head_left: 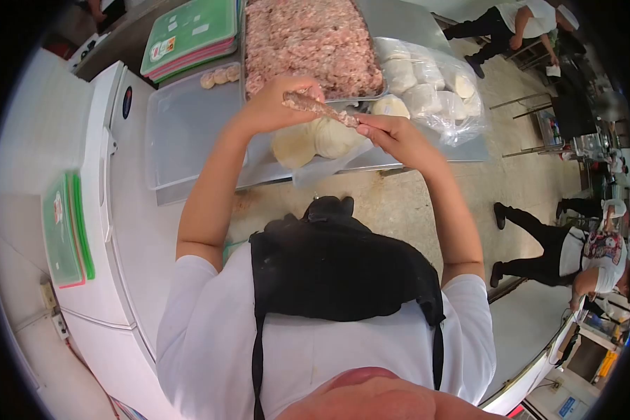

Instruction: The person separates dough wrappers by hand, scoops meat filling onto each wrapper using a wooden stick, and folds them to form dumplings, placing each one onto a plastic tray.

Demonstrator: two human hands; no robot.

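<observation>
My right hand point(399, 138) pinches one end of a long, narrow utensil point(318, 107) smeared with ground meat; its exact kind is hidden by the meat. The other end lies across my left hand point(280, 105), whose fingers are curled with pinkish ground meat at them. Just beyond both hands, a large metal tray point(383, 89) is heaped with ground meat point(308, 45). Below the utensil, pale round flat discs point(294, 145) sit on a plastic sheet at the table's near edge. More pale discs in clear plastic bags point(434, 87) lie to the right.
A translucent plastic tray point(185, 140) holds several small meat portions point(220, 75) at its far edge. Behind it are stacked green-topped trays point(192, 31). A white refrigerator point(129, 203) stands at left, with green boards point(66, 227) beside it. Other people point(574, 255) are at right.
</observation>
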